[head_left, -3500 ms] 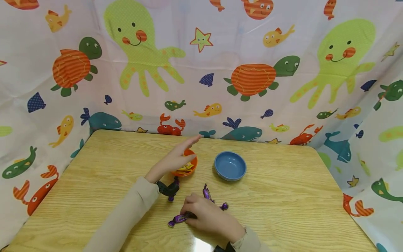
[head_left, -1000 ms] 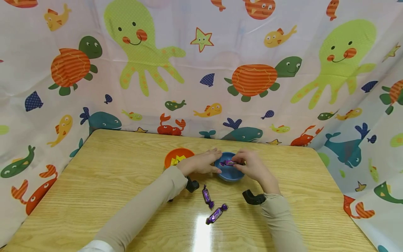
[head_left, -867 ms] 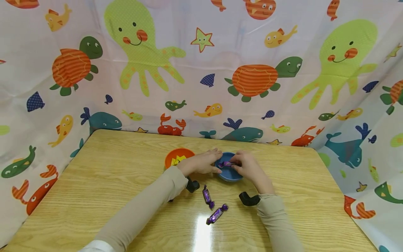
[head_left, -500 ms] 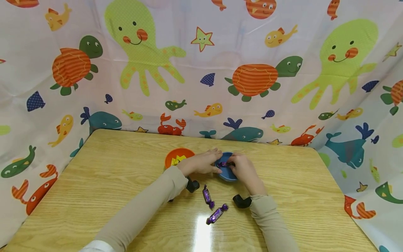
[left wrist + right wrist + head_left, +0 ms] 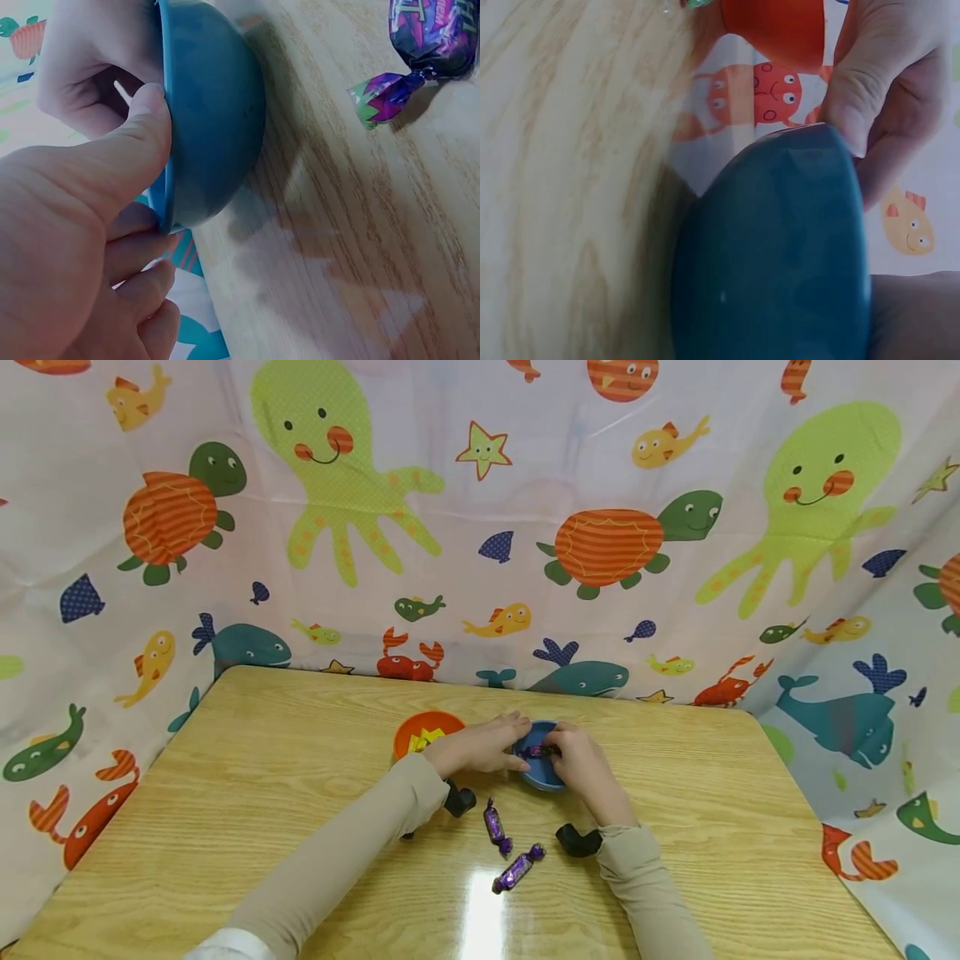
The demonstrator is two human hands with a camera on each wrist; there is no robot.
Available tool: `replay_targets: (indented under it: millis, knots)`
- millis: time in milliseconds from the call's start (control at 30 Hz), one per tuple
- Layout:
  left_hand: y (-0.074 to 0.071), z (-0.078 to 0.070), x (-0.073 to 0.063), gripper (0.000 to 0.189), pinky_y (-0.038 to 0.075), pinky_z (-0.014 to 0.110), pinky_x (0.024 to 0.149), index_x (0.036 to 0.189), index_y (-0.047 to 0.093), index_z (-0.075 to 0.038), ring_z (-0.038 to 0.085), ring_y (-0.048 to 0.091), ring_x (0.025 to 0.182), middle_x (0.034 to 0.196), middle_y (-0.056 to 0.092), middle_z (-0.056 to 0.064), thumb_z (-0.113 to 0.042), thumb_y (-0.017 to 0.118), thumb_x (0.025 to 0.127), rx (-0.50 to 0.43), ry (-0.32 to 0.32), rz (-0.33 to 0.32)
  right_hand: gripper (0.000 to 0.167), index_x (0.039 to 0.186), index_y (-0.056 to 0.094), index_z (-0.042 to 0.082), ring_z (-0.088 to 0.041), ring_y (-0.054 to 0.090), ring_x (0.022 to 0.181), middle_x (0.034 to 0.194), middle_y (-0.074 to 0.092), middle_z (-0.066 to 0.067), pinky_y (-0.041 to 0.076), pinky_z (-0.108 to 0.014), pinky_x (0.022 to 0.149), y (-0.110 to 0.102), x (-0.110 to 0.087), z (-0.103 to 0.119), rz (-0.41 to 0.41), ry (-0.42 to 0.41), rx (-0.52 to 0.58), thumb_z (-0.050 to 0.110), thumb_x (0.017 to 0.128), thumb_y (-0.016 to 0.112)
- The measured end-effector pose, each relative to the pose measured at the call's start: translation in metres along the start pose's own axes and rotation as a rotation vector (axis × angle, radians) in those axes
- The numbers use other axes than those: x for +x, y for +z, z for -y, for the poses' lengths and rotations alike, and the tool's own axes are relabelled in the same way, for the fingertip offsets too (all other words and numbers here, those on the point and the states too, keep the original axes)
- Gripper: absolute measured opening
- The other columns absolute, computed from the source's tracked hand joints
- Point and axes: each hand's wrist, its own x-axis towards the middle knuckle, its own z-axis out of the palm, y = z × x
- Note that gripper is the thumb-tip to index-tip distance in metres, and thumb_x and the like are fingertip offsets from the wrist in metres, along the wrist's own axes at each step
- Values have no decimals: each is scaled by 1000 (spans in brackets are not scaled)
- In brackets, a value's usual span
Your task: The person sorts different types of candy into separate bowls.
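Note:
My left hand point(image 5: 487, 745) holds the left side of the blue bowl point(image 5: 543, 785), its thumb at the near rim. In the left wrist view the thumb presses on the bowl's edge point(image 5: 214, 112) with the fingers curled below. My right hand point(image 5: 588, 770) reaches over the right rim and pinches a purple wrapped candy point(image 5: 534, 751) low inside the bowl. The fingertips and the candy's right end are hidden by the hand. Two more purple candies point(image 5: 497, 827) point(image 5: 517, 868) lie on the table in front of the bowl.
An orange bowl point(image 5: 420, 723) with yellow-wrapped sweets stands left of the blue one, partly behind my left wrist. Black wrist cameras point(image 5: 577, 841) hang under both wrists. The wooden table point(image 5: 712, 827) ends at a curtain point(image 5: 450, 635) printed with sea animals.
My left hand has come from over the orange bowl to the blue bowl. My right hand has carried a candy from the table's front into the blue bowl, lately shifting slightly left.

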Motion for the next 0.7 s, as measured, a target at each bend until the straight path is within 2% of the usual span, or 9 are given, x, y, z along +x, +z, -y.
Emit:
replay_targets:
  millis: [200, 333, 567, 700]
  knots:
    - [0, 1, 1, 77, 12, 45, 121, 157, 24, -5, 28, 9, 151, 163, 18, 13, -40, 60, 99, -4, 13, 1, 14, 96, 75, -3, -33, 66, 94, 96, 67, -14, 57, -46, 82, -9, -3, 6, -52, -33, 20, -6, 82, 74]
    - [0, 1, 3, 76, 12, 43, 121, 157, 25, -4, 28, 9, 151, 163, 19, 14, -40, 60, 99, -1, 18, 6, 12, 94, 75, -1, -30, 67, 91, 94, 66, -12, 57, -44, 78, -19, -9, 17, -99, -61, 44, 0, 82, 77]
    - [-1, 1, 0, 74, 13, 43, 121, 157, 25, -3, 27, 10, 151, 163, 19, 15, -37, 58, 100, -22, 27, 7, 7, 84, 76, 3, -19, 67, 75, 84, 68, -7, 57, -31, 65, -40, -27, 54, -200, -237, 68, 5, 81, 81]
    - [-3, -2, -3, 71, 14, 42, 121, 157, 24, -5, 26, 10, 151, 163, 19, 14, -35, 57, 101, -25, 12, 9, 8, 82, 76, 6, -15, 64, 72, 82, 68, -3, 55, -27, 63, -48, -40, 78, -212, -285, 65, 8, 80, 83]
